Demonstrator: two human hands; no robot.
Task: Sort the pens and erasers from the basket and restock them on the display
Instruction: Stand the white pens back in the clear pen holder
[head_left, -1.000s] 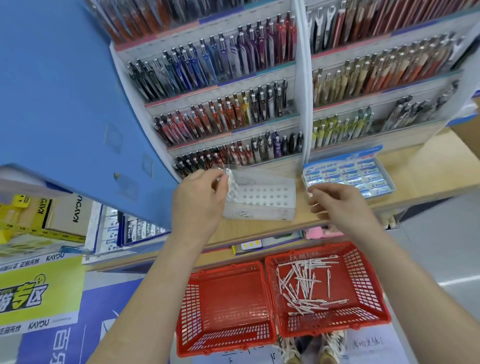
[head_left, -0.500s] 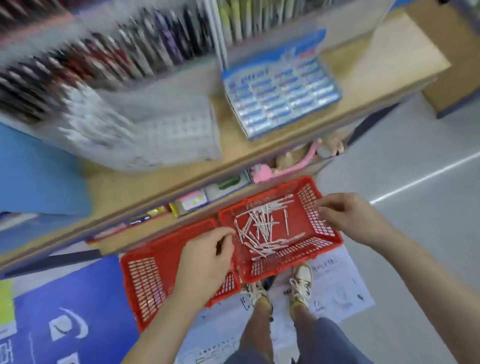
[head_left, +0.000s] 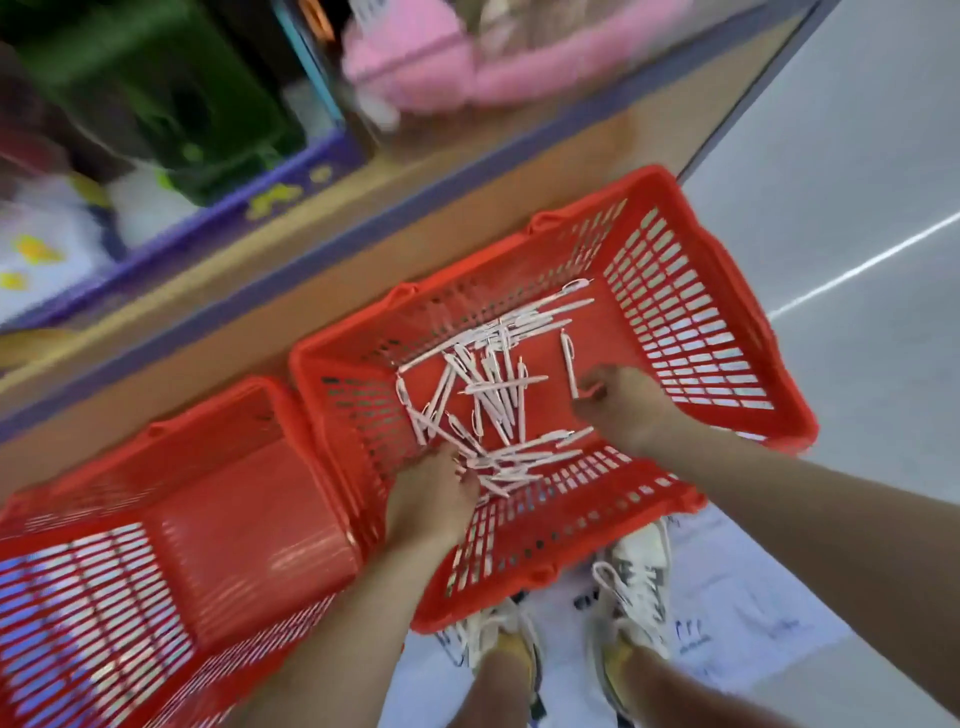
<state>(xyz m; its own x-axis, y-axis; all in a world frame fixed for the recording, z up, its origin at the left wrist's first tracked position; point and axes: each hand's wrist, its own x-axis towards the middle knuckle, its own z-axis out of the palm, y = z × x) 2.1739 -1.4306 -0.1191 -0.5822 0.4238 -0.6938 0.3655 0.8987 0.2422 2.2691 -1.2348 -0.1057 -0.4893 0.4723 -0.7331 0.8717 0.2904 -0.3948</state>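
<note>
Several white pens (head_left: 493, 395) lie in a loose heap on the bottom of the right red basket (head_left: 727, 291) on the floor. Both my hands are down inside this basket. My left hand (head_left: 431, 493) rests on the near edge of the heap, its fingertips hidden among the pens. My right hand (head_left: 623, 405) is at the right side of the heap, fingers curled, pinching the lower end of a single white pen (head_left: 567, 358) that lies apart from the rest. No erasers show in this view.
A second red basket (head_left: 234, 519) stands to the left, touching the first, with nothing in it. A wooden shelf edge (head_left: 415, 208) runs just behind both baskets, with a blurred pink item (head_left: 415, 67) and green box (head_left: 208, 119) under it. My shoes (head_left: 634, 577) are below the basket.
My view dropped from the pen display to the floor baskets. Both hands came down from the clear pen holder on the counter into the right basket and reached the pens.
</note>
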